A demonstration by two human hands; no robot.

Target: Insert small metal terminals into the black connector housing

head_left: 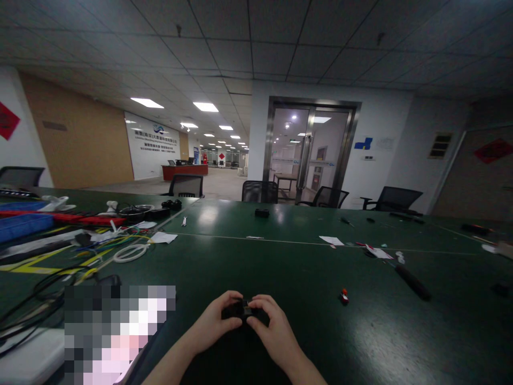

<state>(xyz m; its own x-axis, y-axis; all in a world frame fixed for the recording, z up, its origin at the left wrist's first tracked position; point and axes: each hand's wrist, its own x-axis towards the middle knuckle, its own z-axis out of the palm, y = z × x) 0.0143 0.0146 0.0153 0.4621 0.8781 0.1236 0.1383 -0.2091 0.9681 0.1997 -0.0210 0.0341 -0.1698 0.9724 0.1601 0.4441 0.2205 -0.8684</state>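
Note:
My left hand [214, 322] and my right hand [271, 328] meet over the near edge of the dark green table [304, 278]. Both pinch a small black part [239, 309] between their fingertips; its shape is too dark to make out. The fingers of both hands are curled closed around it. A tiny red piece [343, 295] lies on the table to the right of my right hand.
Wires, yellow cables, a white ring [129, 252] and blue trays [24, 222] crowd the left. A black cylindrical tool [412, 282] and paper slips [332, 240] lie to the right. A small black box [262, 213] sits far back. Office chairs [260, 191] line the far edge.

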